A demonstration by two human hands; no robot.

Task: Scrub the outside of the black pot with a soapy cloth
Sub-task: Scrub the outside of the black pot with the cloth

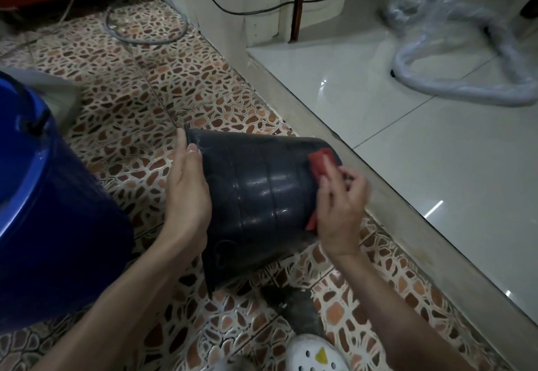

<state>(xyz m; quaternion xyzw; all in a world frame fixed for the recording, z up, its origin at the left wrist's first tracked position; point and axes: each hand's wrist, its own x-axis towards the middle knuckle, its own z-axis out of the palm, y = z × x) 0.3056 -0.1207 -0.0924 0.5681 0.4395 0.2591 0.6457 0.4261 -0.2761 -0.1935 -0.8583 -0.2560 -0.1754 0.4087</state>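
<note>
Your left hand curls round the rim of the black pot, thumb on the outside wall, holding it tipped on its side just above the pebble-patterned floor tiles, mouth towards 8 o'clock and base towards 2 o'clock. Your right hand presses a red cloth against the pot's wall near the base, fingers bent over it. A blue bucket stands at 9 o'clock, a white perforated shoe at 6 o'clock.
</note>
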